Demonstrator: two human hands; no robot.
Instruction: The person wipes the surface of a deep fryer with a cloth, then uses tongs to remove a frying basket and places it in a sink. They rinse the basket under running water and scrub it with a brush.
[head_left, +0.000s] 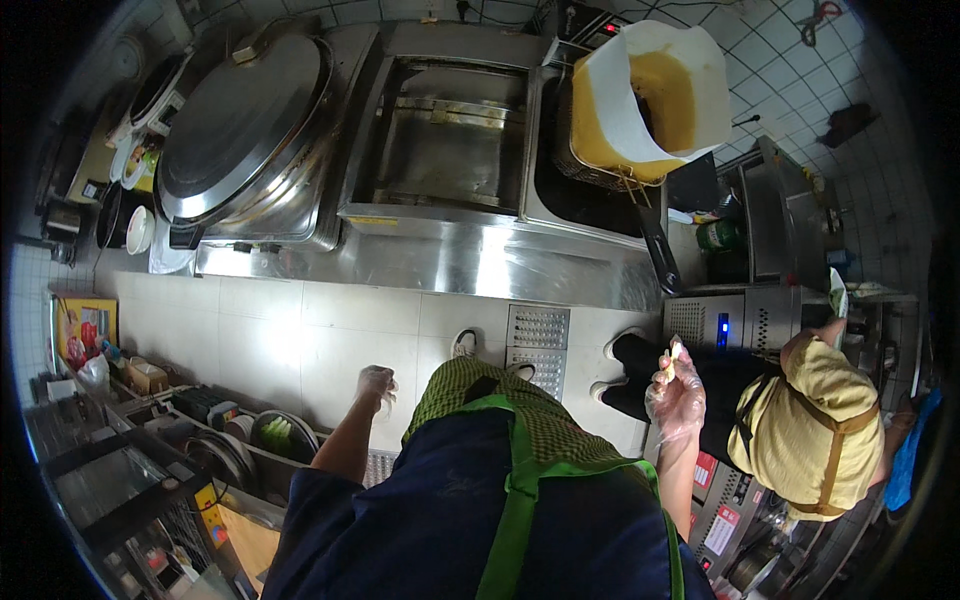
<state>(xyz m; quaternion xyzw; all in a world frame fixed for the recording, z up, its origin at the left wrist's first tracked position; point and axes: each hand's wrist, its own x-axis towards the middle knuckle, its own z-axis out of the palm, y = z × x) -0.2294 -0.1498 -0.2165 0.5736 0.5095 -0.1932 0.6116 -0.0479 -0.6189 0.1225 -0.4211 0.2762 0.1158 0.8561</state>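
My right hand (677, 405), in a clear plastic glove, is raised palm up on the right. Its fingertips pinch a small pale piece of food (673, 361), whose exact kind I cannot tell. My left hand (377, 384), also in a thin clear glove, hangs low over the floor by my side. Its fingers curl inward, and whatever is inside them is hidden. Ahead stands a steel counter with a fryer (600, 217). On it rests a wire fryer basket (592, 166) under an oil-stained filter cone (712, 82). The basket's black handle (660, 255) points towards me.
A steel pan with a large round lid (232, 135) sits left of a rectangular steel well (450, 150). Close on my right, a co-worker in a yellow top (817, 435) faces the equipment. Bowls with green vegetables (279, 435) stand behind my left. A grated drain (536, 345) crosses the tiled floor.
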